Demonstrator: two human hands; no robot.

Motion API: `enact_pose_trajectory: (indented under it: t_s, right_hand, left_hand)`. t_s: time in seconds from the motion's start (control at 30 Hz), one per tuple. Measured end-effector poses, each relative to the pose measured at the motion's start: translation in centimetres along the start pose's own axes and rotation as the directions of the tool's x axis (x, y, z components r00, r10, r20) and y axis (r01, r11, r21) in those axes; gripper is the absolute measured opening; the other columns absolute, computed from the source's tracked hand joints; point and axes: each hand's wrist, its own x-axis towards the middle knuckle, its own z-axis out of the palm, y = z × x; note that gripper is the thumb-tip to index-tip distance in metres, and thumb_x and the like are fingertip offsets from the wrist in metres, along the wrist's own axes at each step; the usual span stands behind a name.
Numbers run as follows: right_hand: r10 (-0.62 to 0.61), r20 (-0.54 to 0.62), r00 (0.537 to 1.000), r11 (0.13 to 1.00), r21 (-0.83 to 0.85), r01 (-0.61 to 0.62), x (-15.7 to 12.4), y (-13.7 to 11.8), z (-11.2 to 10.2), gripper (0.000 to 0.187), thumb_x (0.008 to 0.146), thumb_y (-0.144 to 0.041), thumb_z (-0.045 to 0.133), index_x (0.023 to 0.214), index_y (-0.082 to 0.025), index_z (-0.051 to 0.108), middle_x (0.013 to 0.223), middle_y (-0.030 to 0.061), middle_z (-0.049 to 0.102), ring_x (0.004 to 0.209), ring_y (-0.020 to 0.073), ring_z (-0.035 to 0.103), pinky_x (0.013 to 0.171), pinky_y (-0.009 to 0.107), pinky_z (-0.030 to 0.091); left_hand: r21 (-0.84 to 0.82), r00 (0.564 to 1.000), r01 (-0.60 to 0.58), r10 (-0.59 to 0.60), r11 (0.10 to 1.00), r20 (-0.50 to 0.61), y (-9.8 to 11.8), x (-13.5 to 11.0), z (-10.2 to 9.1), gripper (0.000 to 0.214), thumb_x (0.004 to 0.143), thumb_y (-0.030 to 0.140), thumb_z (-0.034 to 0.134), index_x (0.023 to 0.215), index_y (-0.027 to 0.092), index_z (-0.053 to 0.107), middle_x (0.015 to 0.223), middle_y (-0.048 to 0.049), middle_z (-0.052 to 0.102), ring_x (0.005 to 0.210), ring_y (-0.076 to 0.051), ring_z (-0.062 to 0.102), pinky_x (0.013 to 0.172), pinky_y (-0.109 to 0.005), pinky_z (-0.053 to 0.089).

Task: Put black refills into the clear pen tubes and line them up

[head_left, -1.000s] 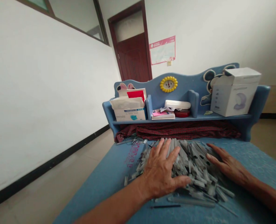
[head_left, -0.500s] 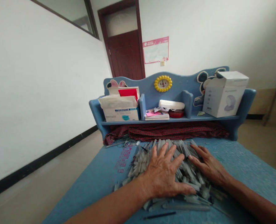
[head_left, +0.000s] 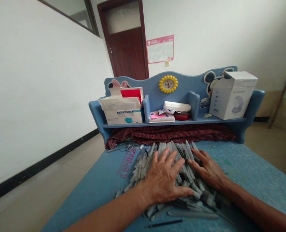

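Note:
A heap of several grey pen barrels (head_left: 155, 158) lies on the blue desk (head_left: 254, 180). My left hand (head_left: 163, 180) rests flat on the middle of the heap, fingers spread. My right hand (head_left: 209, 170) lies flat on the heap's right side, fingers stretched toward the left hand. Neither hand grips anything. One thin dark refill (head_left: 164, 222) lies apart at the near edge of the heap.
At the desk's back stands a blue shelf (head_left: 172, 122) with a yellow clock (head_left: 168, 84), a mask box (head_left: 123, 114), papers and a white carton (head_left: 232, 95). Red checked cloth (head_left: 176, 133) lies under it. A dark door (head_left: 127, 53) and white wall are behind.
My right hand has slid left across the heap, closer to my left hand, pushing the barrels together. The view has shifted a little to the right.

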Motion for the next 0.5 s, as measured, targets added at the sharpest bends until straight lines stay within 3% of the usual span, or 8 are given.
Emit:
enact_pose_trajectory:
  t_s: [0.5]
  right_hand:
    - [-0.053,-0.046,0.998,0.999,-0.011,0.052,0.6,-1.4,0.8,0.053,0.083,-0.054,0.045,0.125,-0.023,0.052,0.114,0.0097,0.055,0.103,0.0265,0.055,0.09,0.038,0.042]
  left_hand:
    - [0.013,1.0,0.017,-0.017,1.0,-0.006,-1.5,-0.7,0.0,0.075,0.075,0.07,0.045,0.133,0.023,0.043,0.141,-0.0144,0.04,0.132,-0.037,0.027,0.101,-0.064,0.021]
